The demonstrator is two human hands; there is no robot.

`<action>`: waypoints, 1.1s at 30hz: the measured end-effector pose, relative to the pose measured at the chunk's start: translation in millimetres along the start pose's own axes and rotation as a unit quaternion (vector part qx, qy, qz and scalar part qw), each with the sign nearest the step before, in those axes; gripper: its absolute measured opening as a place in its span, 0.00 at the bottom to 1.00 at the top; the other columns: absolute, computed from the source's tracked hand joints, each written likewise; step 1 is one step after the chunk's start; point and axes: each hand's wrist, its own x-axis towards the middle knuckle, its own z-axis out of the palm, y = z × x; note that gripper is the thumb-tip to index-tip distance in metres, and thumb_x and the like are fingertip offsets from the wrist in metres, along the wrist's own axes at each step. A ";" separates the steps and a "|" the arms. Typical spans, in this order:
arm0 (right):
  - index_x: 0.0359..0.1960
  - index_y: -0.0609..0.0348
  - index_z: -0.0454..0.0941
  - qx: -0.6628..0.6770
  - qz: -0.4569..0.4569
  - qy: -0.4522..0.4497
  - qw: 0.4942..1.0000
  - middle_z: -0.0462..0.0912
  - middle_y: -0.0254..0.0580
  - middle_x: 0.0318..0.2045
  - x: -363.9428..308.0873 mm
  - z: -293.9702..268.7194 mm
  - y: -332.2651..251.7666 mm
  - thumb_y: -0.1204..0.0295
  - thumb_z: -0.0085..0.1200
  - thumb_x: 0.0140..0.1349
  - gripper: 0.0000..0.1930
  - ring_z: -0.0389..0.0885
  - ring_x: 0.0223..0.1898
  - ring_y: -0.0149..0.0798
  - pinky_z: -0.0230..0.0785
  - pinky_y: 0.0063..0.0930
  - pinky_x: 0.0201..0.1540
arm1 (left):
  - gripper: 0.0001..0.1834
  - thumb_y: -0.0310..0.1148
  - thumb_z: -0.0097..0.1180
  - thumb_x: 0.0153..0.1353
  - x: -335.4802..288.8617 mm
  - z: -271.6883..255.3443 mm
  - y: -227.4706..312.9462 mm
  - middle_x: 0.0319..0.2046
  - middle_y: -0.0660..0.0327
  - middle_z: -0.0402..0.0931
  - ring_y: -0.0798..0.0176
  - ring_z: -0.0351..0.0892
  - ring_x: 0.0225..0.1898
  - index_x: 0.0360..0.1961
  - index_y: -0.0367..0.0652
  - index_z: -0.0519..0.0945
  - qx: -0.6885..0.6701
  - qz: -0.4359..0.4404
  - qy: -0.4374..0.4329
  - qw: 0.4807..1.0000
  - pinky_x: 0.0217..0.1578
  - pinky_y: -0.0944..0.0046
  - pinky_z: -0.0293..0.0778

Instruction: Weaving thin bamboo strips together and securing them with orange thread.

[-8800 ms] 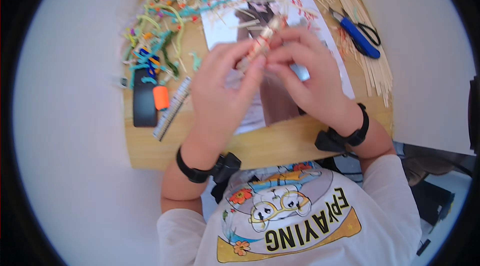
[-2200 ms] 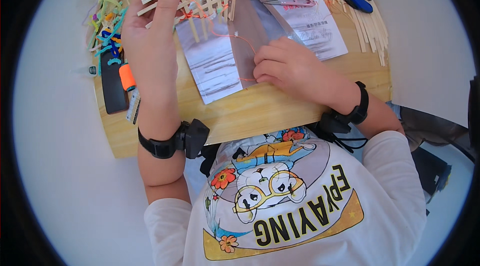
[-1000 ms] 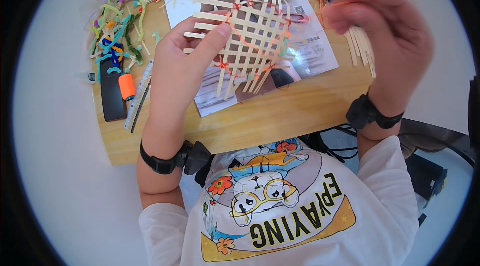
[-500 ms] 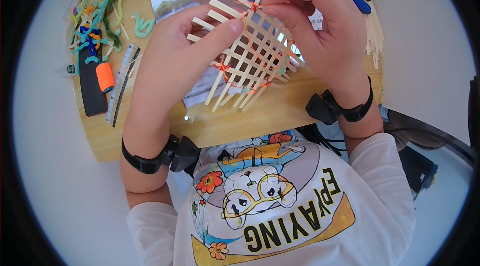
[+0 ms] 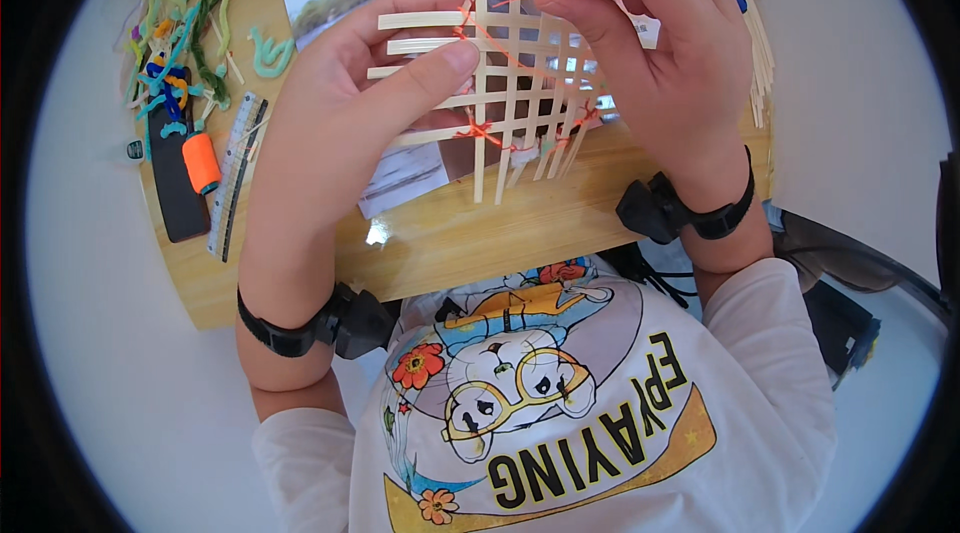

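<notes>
A lattice of pale wooden strips (image 5: 520,113), tied at its crossings with orange thread, is lifted above the wooden table (image 5: 470,233). My left hand (image 5: 350,123) grips its left side, thumb pressed across the horizontal strips. My right hand (image 5: 650,53) holds the upper right part, fingertips pinching orange thread (image 5: 495,28) near the top crossings. Both wrists wear black bands.
Printed paper sheets (image 5: 410,173) lie under the lattice. At the left lie a tangle of coloured pipe cleaners (image 5: 180,43), an orange spool (image 5: 201,161) on a black flat object (image 5: 176,183) and a clear ruler (image 5: 236,173). Loose wooden strips (image 5: 760,63) and blue-handled scissors lie at the right.
Both hands raised the lattice closer to the camera. My right hand, off the lattice a second ago, came onto its top right and pinches the thread.
</notes>
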 end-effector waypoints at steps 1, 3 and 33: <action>0.28 0.60 0.79 -0.008 -0.007 -0.001 1.000 0.72 0.38 0.24 -0.5 -0.5 1.0 0.77 0.63 0.47 0.06 0.71 0.25 0.37 0.63 0.26 0.27 | 0.25 0.39 0.58 0.59 0.5 -2.4 -0.1 0.42 0.58 0.77 0.68 0.78 0.39 0.54 0.37 0.72 0.003 -0.006 -0.014 1.000 0.39 0.67 0.78; 0.28 0.60 0.79 -0.021 -0.021 -0.005 1.000 0.72 0.38 0.23 -1.4 -1.5 3.1 0.77 0.63 0.48 0.06 0.71 0.25 0.36 0.63 0.25 0.27 | 0.25 0.39 0.57 0.59 1.3 -3.7 -1.2 0.43 0.57 0.76 0.67 0.78 0.40 0.54 0.37 0.71 0.007 -0.013 -0.026 1.000 0.40 0.67 0.79; 0.33 0.63 0.76 0.185 0.173 -0.090 0.963 0.79 0.36 0.29 -3.8 -1.9 -31.2 0.82 0.59 0.53 0.06 0.76 0.29 0.26 0.69 0.19 0.32 | 0.14 0.22 0.59 0.56 -8.2 20.0 -10.5 0.39 0.59 0.76 0.71 0.76 0.40 0.43 0.34 0.72 0.080 0.226 0.126 0.963 0.40 0.72 0.73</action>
